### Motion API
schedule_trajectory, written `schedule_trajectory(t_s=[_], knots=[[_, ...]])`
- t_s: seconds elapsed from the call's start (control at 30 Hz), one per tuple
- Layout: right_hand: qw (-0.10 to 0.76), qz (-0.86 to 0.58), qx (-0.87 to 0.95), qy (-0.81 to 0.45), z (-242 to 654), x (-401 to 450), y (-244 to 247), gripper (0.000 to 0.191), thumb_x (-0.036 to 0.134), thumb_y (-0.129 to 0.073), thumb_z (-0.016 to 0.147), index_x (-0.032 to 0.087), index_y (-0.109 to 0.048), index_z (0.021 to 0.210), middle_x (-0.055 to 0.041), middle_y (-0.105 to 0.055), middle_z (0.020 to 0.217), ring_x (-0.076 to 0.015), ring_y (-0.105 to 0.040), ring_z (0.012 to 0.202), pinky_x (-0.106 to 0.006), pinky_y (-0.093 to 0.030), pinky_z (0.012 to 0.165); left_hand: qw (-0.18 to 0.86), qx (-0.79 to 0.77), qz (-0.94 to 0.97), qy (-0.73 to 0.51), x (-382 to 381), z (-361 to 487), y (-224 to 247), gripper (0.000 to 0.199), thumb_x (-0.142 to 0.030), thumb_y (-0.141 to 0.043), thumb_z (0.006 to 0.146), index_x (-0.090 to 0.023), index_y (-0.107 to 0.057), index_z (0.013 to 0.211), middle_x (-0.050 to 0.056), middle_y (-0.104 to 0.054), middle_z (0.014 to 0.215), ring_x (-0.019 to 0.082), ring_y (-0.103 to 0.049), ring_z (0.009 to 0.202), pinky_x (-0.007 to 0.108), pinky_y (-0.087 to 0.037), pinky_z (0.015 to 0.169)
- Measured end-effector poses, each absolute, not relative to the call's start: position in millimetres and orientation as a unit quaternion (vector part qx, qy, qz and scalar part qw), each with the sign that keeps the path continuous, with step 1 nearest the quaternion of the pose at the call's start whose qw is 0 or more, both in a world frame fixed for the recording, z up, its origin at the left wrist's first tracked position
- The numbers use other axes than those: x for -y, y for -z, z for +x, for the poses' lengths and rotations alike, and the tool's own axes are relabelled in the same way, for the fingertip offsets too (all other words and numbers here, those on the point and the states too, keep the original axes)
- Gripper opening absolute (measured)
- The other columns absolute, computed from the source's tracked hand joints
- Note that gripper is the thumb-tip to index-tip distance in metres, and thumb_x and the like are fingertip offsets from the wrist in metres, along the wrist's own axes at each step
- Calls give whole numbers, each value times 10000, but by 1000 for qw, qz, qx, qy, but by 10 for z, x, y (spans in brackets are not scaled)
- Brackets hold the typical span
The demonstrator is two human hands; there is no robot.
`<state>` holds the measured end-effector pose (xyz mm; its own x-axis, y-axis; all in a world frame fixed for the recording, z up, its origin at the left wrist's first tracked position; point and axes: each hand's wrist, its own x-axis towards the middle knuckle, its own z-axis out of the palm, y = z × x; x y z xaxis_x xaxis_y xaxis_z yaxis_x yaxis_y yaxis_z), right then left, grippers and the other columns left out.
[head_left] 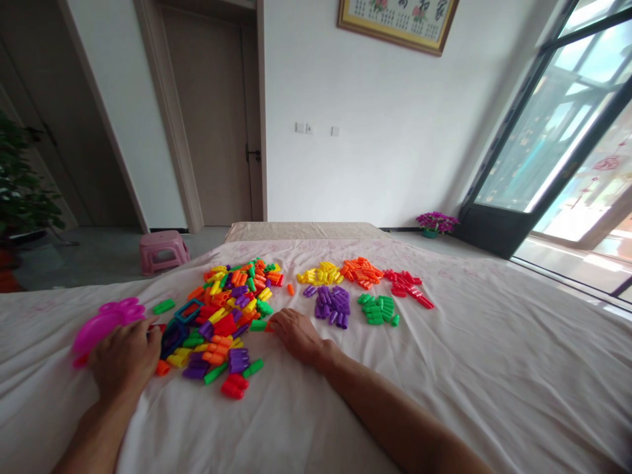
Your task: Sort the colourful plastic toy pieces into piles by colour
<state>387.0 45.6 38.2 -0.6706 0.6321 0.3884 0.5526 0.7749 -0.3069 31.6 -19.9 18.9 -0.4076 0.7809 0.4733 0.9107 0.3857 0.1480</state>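
Note:
A mixed heap of plastic toy pieces [224, 322] in several colours lies on the white cloth. My right hand [296, 334] reaches to the heap's right edge, fingers curled down and closed around a small orange piece [269, 326] beside a green one [257, 325]. My left hand [127, 354] is at the left side, closed, with a bit of a red piece [158, 327] showing at its fingertips. Beneath and behind it lies a bright pink plastic tray [96, 327], partly hidden. Dark blue frame-shaped pieces [174, 336] sit just right of the left hand.
Sorted piles lie to the right: yellow [320, 273], orange [362, 272], purple [332, 305], green [378, 309] and red [407, 287]. One orange piece [291, 289] lies between heap and piles. The cloth [474, 368] is wrinkled. A pink stool [164, 250] stands beyond it.

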Motion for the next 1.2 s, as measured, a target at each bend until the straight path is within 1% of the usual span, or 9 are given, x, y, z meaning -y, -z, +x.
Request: schedule_trajectory(t_s=[0.13, 0.23, 0.37, 0.47, 0.7, 0.87, 0.97, 1.1, 1.2], knots=[[255, -348, 895, -109, 3888, -458, -376, 225, 262, -442, 1038, 184, -654, 1031, -64, -726, 1004, -181, -674, 910, -283, -500, 867, 205, 711, -601, 302, 137, 473, -255, 441, -357, -374, 956, -133, -679, 1183, 151, -686, 1198, 278, -574, 1177, 423, -393, 1064], [257, -345, 896, -115, 3898, -444, -392, 236, 288, -441, 1041, 197, -659, 1031, -57, -733, 1011, -176, -683, 919, -276, -500, 866, 195, 607, -680, 362, 82, 703, -328, 405, -371, -402, 967, -152, -682, 1162, 115, -694, 1215, 255, -525, 1276, 415, -359, 1132], [264, -332, 898, -118, 3904, -423, -410, 256, 308, -429, 1045, 206, -664, 1043, -54, -733, 1028, -178, -684, 934, -279, -498, 876, 167, 514, -754, 373, 75, 1101, -425, 324, -377, -490, 949, -223, -703, 1139, 64, -719, 1188, 236, -571, 1227, 426, -382, 1124], [270, -327, 898, -117, 3904, -425, -403, 255, 308, -434, 1044, 203, -666, 1051, -57, -733, 1029, -182, -684, 938, -281, -496, 875, 155, 471, -790, 361, 97, 1352, -433, 303, -376, -522, 944, -238, -706, 1141, 58, -729, 1166, 231, -607, 1180, 435, -404, 1102], [282, -316, 898, -122, 3901, -421, -392, 262, 316, -433, 1044, 204, -669, 1070, -62, -733, 1031, -181, -684, 934, -281, -497, 873, 108, 497, -781, 363, 95, 1555, -253, 322, -413, -546, 933, -237, -697, 1156, 77, -728, 1167, 237, -640, 1134, 462, -449, 1070], [275, -296, 907, -123, 3874, -411, -374, 284, 345, -421, 1047, 205, -665, 1088, -64, -731, 1023, -180, -682, 916, -274, -501, 863, 77, 509, -770, 377, 77, 1550, -214, 279, -451, -578, 908, -237, -727, 1009, 72, -740, 1077, 244, -643, 1108, 455, -455, 1055], [280, -307, 902, -116, 3903, -449, -380, 265, 322, -439, 1039, 193, -670, 1059, -73, -730, 1003, -184, -681, 905, -283, -503, 863, 57, 525, -752, 395, 61, 1510, -203, 293, -456, -546, 924, -221, -710, 983, 72, -739, 1044, 228, -655, 1065, 419, -482, 1018], [356, -346, 856, -143, 4047, -591, -404, 264, 313, -434, 1033, 195, -670, 1037, -73, -722, 1009, -172, -676, 899, -286, -507, 872, 59, 521, -751, 402, 53, 1452, -204, 305, -459, -537, 929, -224, -703, 1030, 67, -740, 1061, 226, -656, 1072, 398, -489, 1002], [457, -383, 773, -218, 4201, -773, -415, 262, 368, -469, 1002, 201, -662, 1058, -48, -715, 962, -151, -678, 778, -269, -535, 761, 62, 492, -781, 380, 65, 1456, -229, 323, -441, -570, 916, -239, -684, 1140, 61, -725, 1161, 235, -622, 1164, 413, -443, 1069]])
